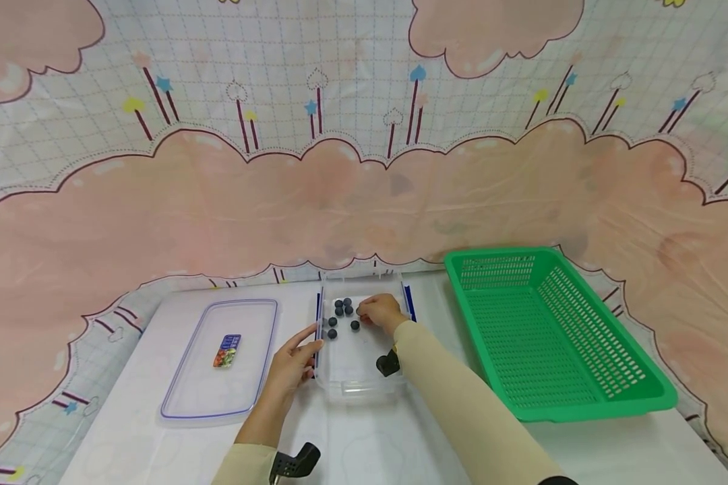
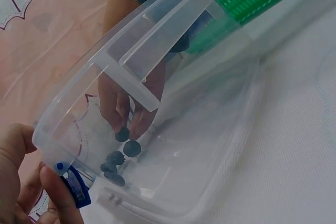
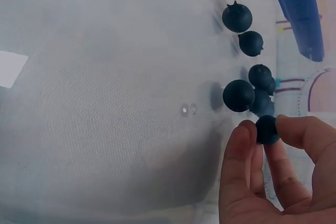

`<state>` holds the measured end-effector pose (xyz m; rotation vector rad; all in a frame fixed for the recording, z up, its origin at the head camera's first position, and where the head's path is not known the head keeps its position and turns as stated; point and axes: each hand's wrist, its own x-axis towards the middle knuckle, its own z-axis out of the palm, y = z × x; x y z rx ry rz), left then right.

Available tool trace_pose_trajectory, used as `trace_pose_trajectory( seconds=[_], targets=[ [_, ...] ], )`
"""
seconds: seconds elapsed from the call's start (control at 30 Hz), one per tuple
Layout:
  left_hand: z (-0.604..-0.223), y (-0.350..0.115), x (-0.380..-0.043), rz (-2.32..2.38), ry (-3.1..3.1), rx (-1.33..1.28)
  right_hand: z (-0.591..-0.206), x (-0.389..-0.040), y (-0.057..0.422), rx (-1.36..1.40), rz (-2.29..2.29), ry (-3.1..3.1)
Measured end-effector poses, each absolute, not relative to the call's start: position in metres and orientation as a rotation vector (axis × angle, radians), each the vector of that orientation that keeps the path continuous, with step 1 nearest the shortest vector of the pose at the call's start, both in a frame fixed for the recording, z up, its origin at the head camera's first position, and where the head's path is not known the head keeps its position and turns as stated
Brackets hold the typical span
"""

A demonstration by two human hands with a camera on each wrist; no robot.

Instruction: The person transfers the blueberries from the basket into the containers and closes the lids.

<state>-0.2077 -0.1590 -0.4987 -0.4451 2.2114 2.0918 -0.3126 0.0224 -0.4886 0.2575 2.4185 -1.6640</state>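
A clear plastic box (image 1: 358, 389) with blue side latches stands in the middle of the table. Several dark blueberries (image 1: 354, 325) lie in its far half, mostly toward the left. Inside the box my right hand (image 1: 383, 311) pinches one blueberry (image 3: 268, 129) between thumb and fingertips, beside a small cluster of others. My left hand (image 1: 292, 360) rests against the box's left side from outside. In the left wrist view its fingers touch the box edge and the blue latch (image 2: 77, 186).
A clear lid (image 1: 200, 380) with a blue rim lies left of the box, a colourful label (image 1: 227, 351) on it. To the right stands a large green basket (image 1: 552, 343). A patterned cloth (image 1: 279, 215) hangs behind the white table (image 1: 121, 431).
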Motion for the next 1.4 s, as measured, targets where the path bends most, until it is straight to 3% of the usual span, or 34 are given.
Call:
trace_pose_trajectory(
  seconds=[0.6, 0.9, 1.17, 1.4],
  targets=[
    [-0.496, -0.145, -0.213, 2.081, 2.229, -0.392, -0.482, -0.313, 0.039, 0.275, -1.707, 2.517],
    [-0.496, -0.149, -0.211, 1.936, 2.444, -0.304, -0.465, -0.299, 0.038, 0.042, -1.787, 2.606],
    [-0.477, -0.229, -0.217, 1.603, 2.907, -0.198, -0.432, -0.259, 0.001, -0.347, -1.843, 2.598],
    [-0.485, -0.327, -0.224, 0.963, 3.249, -0.327, -0.444, -0.203, -0.057, -0.445, -1.980, 2.242]
  ],
)
